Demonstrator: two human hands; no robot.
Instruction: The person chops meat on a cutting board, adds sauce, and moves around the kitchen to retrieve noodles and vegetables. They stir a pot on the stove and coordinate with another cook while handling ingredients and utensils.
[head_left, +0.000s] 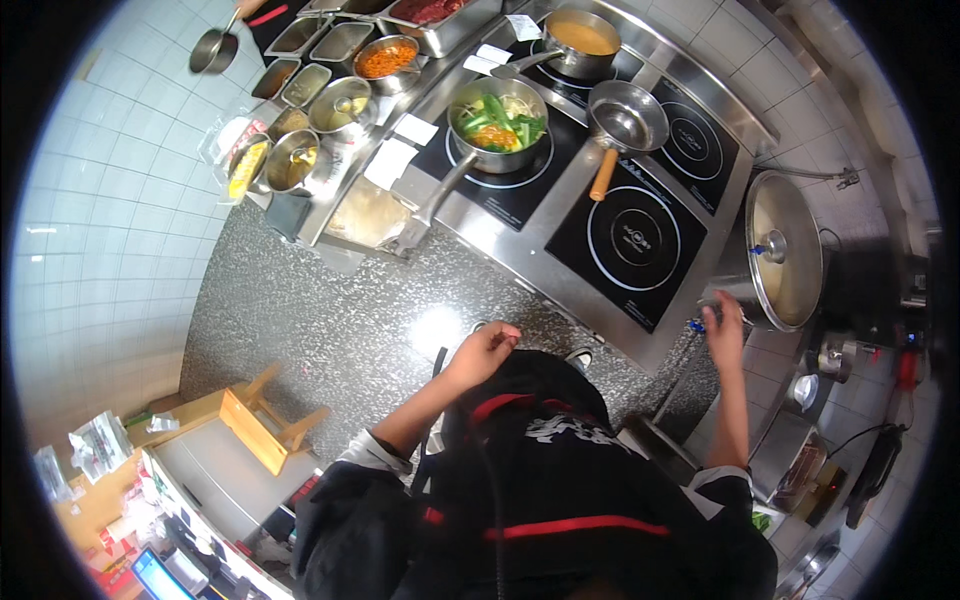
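My left hand (486, 352) hangs in front of my black apron with its fingers curled; I cannot tell whether something small is in it. On the right, my right hand (724, 330) is raised, fingers apart, close to the side of a large lidded steel pot (786, 251). Whether it touches the pot's tap is unclear. Ahead, a steel saucepan (499, 159) with leafy greens, bean sprouts and an orange sauce stands on an induction hob (510, 206). A steel pan with a wooden handle (628, 116) sits to its right, and a saucepan of orange-brown liquid (581, 41) is behind.
Steel containers with ingredients, among them a bowl of orange pieces (386, 58), line the counter at the upper left. Another person's hand (249, 7) holds a small saucepan (214, 51) there. A wooden stool (255, 431) stands at the lower left. White slips (391, 163) lie beside the hobs.
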